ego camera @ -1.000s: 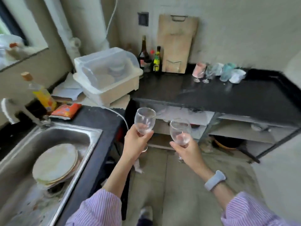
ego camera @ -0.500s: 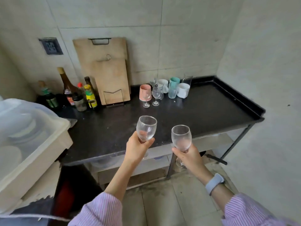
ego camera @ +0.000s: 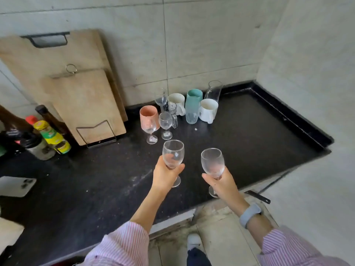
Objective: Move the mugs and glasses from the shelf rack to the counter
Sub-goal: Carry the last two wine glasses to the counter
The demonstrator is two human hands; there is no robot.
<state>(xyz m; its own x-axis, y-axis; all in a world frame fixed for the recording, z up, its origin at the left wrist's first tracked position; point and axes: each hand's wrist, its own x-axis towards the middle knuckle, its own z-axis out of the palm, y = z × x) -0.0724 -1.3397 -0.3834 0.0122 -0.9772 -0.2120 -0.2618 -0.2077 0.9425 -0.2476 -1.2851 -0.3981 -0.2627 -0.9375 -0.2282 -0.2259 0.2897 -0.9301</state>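
My left hand [ego camera: 165,174] grips a clear wine glass [ego camera: 173,153] by the bowl, upright, above the black counter [ego camera: 249,131]. My right hand [ego camera: 222,182] holds a second wine glass [ego camera: 212,160] near the counter's front edge. At the back of the counter stands a cluster: a pink cup [ego camera: 148,116], two small wine glasses [ego camera: 165,121], a white mug [ego camera: 208,110], a teal cup [ego camera: 194,99], another white mug [ego camera: 177,100] and a glass carafe [ego camera: 214,91]. The shelf rack is out of view.
Two wooden cutting boards [ego camera: 76,93] lean on the wall in a wire stand. Sauce bottles [ego camera: 50,134] crowd the left back. A phone [ego camera: 16,186] lies face down at the left edge. The counter has a raised rim on the right.
I have stepped closer to the counter and both hands have carried their glasses forward over it. The view has tilted down onto the counter top.
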